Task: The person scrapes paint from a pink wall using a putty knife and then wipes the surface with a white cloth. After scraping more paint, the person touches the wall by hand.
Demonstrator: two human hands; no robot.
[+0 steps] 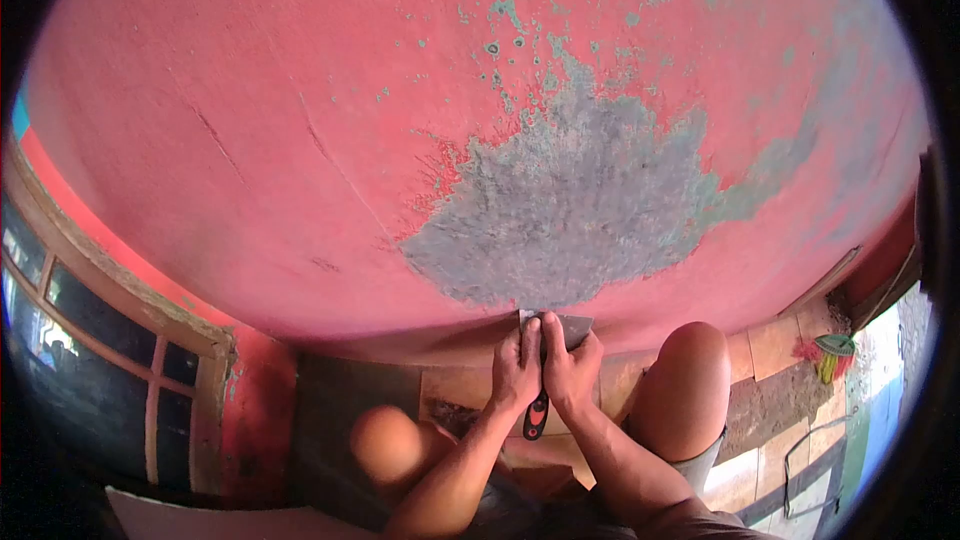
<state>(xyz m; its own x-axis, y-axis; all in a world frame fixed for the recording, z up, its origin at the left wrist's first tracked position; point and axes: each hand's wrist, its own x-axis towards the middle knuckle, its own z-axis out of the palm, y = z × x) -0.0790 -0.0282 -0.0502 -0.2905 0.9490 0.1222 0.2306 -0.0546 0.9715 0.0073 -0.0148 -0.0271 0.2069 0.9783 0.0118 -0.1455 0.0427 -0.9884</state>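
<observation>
Both of my hands grip one scraper (575, 327), a wide metal blade on a black handle with red inlays. My left hand (515, 372) wraps the handle from the left, and my right hand (573, 368) closes on it from the right, both thumbs pointing up along it. The blade's edge is right at the pink wall (270, 140), just below a large bare grey patch (570, 200). Ragged, peeling pink paint borders that patch. The handle's end sticks out below my palms.
At the left is a wooden-framed window (155, 380) with dark panes. My bent knees (685, 380) flank my arms. Tiles and brown debris (770, 405) cover the floor at right, near a green and red broom-like object (832, 352). Smaller paint chips mark the upper wall.
</observation>
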